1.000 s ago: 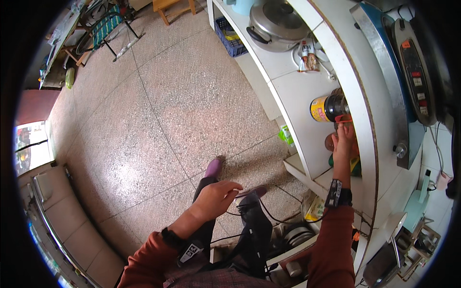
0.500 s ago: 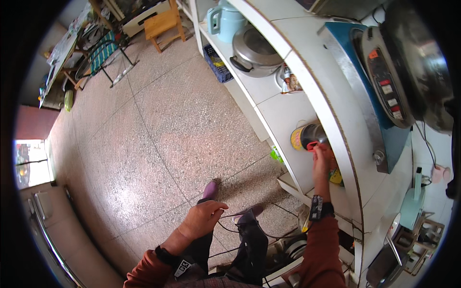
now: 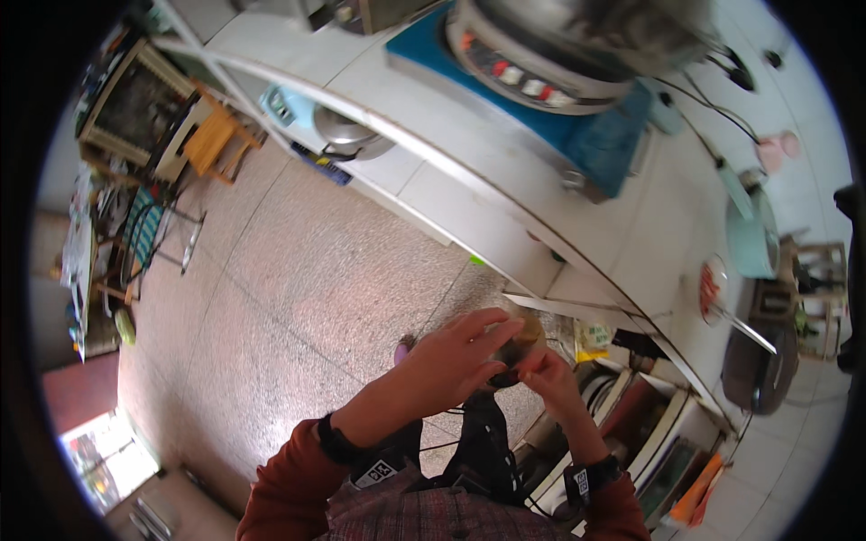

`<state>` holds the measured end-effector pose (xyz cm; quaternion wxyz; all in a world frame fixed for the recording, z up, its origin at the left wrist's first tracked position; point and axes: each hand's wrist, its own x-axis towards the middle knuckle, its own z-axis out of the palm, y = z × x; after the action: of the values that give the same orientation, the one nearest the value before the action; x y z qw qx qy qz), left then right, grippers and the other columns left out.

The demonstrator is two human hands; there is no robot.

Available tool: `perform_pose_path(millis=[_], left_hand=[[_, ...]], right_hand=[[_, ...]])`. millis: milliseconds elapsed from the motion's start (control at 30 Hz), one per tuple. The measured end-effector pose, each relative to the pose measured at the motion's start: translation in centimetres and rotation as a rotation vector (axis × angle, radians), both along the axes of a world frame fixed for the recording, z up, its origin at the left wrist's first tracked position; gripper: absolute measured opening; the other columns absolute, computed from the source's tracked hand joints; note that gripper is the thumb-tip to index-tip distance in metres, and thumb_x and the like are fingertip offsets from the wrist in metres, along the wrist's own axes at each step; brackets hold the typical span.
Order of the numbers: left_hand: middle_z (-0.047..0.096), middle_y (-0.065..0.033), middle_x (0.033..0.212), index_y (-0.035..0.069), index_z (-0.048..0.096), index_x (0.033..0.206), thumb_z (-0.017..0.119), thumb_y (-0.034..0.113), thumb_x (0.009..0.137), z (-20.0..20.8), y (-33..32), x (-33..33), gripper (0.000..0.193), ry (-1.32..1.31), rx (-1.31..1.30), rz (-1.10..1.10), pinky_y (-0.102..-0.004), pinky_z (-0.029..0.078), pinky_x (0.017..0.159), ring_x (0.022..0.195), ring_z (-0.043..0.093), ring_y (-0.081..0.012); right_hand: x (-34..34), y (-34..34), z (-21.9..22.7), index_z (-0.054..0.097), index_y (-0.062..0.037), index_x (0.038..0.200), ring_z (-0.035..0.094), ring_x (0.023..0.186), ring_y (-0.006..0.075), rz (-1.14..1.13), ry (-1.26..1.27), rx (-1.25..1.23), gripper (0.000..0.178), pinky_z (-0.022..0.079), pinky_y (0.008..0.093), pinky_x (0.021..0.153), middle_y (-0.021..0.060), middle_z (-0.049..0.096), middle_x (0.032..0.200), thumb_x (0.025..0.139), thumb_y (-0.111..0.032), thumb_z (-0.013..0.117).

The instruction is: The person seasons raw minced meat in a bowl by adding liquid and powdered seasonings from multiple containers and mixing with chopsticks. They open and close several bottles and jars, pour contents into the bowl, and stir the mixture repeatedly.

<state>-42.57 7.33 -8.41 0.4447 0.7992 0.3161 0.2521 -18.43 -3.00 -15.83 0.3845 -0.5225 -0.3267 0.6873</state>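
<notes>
While the fingers of the left hand [image 3: 451,357] curl around a dark, yellowish-brown cylindrical jar [image 3: 525,337] above the speckled pinkish floor [image 3: 298,288], the right hand [image 3: 554,382] bends its fingers against it, grip unclear.

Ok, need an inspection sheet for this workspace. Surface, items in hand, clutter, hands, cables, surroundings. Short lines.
Surface: white tiled counter, blue stove on it.
Items in hand: one bottle, largely hidden by fingers; contents unclear.
Clutter: bowl with reddish pieces, pale green pan on the counter side; yellow packet below it.
Left hand: wrapped around the bottle.
Right hand: fingers at its dark lower end; exact grip unclear.
Cables: dark cable beyond the stove.
Surroundings: speckled floor, wooden stool, lidded pot on the under-counter shelf.
</notes>
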Motion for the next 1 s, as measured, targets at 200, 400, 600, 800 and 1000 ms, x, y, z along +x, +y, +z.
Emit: perform_pose_path(millis=[200, 400, 600, 800, 1000], left_hand=[[0.053, -0.0122, 0.127, 0.008, 0.053, 0.13, 0.065, 0.007, 0.085, 5.9, 0.5, 5.0, 0.046, -0.05, 0.136, -0.395, -0.04, 0.05, 0.093, 0.113, 0.057, -0.0331], [0.055, -0.0117, 0.114, 0.008, 0.056, 0.12, 0.066, 0.007, 0.084, 9.6, -0.3, 8.3, 0.037, -0.048, 0.139, -0.476, -0.0374, 0.054, 0.083, 0.102, 0.061, -0.0308], [0.055, -0.0122, 0.11, 0.007, 0.056, 0.116, 0.068, 0.011, 0.085, 11.3, -0.7, 12.8, 0.033, -0.023, 0.182, -0.51, -0.0382, 0.055, 0.08, 0.096, 0.063, -0.0322], [0.057, -0.0111, 0.1, 0.009, 0.058, 0.113, 0.066, 0.02, 0.087, 11.9, -0.9, 17.5, 0.029, 0.005, 0.381, -0.58, -0.0376, 0.054, 0.067, 0.083, 0.064, -0.0298], [0.056, -0.004, 0.077, 0.014, 0.06, 0.107, 0.07, 0.025, 0.08, 12.1, -0.4, 21.7, 0.031, -0.039, 0.683, -0.568, -0.0348, 0.05, 0.054, 0.066, 0.062, -0.0248]], right_hand=[[1.2, -4.1, 8.2, 0.061, -0.0023, 0.094, 0.059, 0.085, 0.011, 0.015, -0.284, 0.149, 0.02, 0.048, 0.0272, 0.081, 0.0025, 0.064, 0.089, 0.086, -0.016, 0.072], [3.8, -6.1, 12.9, 0.063, -0.0018, 0.093, 0.059, 0.08, 0.0111, -0.029, -0.446, 0.178, 0.019, 0.048, 0.0267, 0.076, 0.0027, 0.064, 0.084, 0.083, -0.016, 0.073], [6.7, -7.7, 16.0, 0.062, -0.0022, 0.091, 0.058, 0.074, 0.0108, -0.127, -0.534, 0.209, 0.02, 0.047, 0.0262, 0.071, 0.0024, 0.064, 0.081, 0.082, -0.016, 0.073], [9.6, -9.2, 18.0, 0.059, -0.0022, 0.087, 0.053, 0.073, 0.0072, -0.233, -0.424, 0.213, 0.02, 0.045, 0.0235, 0.066, 0.0016, 0.062, 0.081, 0.085, -0.016, 0.073], [12.3, -10.1, 19.6, 0.062, -0.0016, 0.09, 0.056, 0.073, 0.0084, -0.222, -0.516, 0.184, 0.021, 0.047, 0.0248, 0.067, 0.0032, 0.064, 0.081, 0.085, -0.017, 0.074]])
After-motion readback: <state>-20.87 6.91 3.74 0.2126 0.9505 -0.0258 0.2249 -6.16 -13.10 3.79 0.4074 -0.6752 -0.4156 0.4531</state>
